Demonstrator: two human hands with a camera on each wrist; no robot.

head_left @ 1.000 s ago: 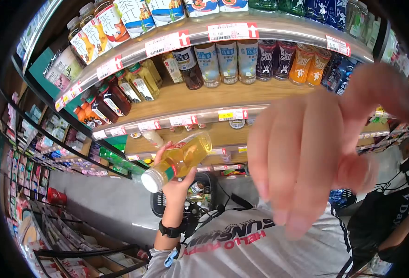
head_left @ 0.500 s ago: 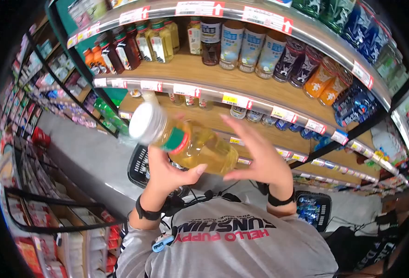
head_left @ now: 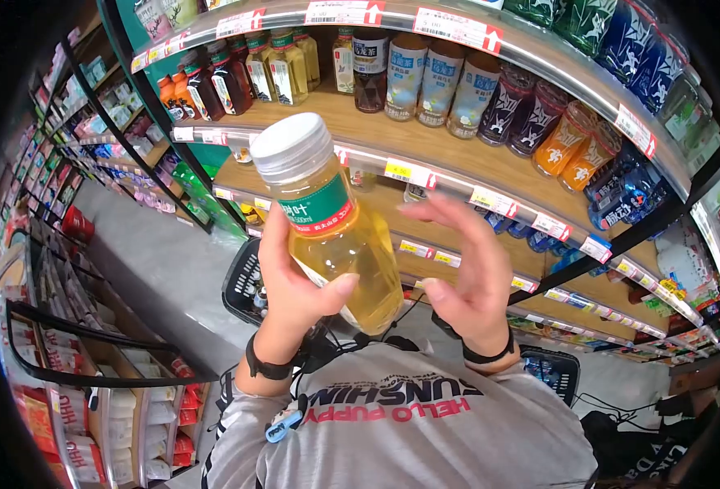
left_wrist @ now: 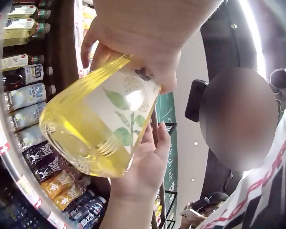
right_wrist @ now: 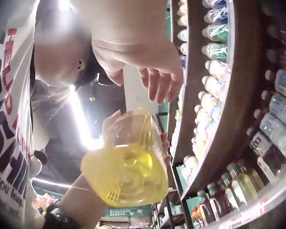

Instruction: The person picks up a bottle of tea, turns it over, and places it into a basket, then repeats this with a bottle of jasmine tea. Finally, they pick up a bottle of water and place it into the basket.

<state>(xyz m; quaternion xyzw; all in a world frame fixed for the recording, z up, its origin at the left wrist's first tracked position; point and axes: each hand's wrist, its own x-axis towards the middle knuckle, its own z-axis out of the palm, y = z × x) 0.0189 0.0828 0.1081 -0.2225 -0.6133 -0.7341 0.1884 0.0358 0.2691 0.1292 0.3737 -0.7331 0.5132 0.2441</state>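
My left hand (head_left: 291,285) grips a clear plastic bottle (head_left: 352,261) of yellow tea drink, thumb across its front and fingers behind it. The bottle leans with its white cap up and to the left, above a green and red neck label. To its right, my right hand (head_left: 474,277) is apart from it, fingers loosely bent and nothing in them. A white label with green leaves on the bottle (left_wrist: 100,124) shows in the left wrist view. From the right wrist, the bottle's base (right_wrist: 126,171) faces the camera below my right hand (right_wrist: 138,57).
Ahead is a curved drinks shelf (head_left: 319,118) with rows of bottles and price tags. A black basket (head_left: 242,281) stands on the floor at left, another basket (head_left: 552,371) with bottles at right. Packaged goods (head_left: 75,367) fill a rack at lower left.
My right hand has come down from close before the head camera to beside the bottle. My left hand has raised the bottle and tilted it more upright, cap upward.
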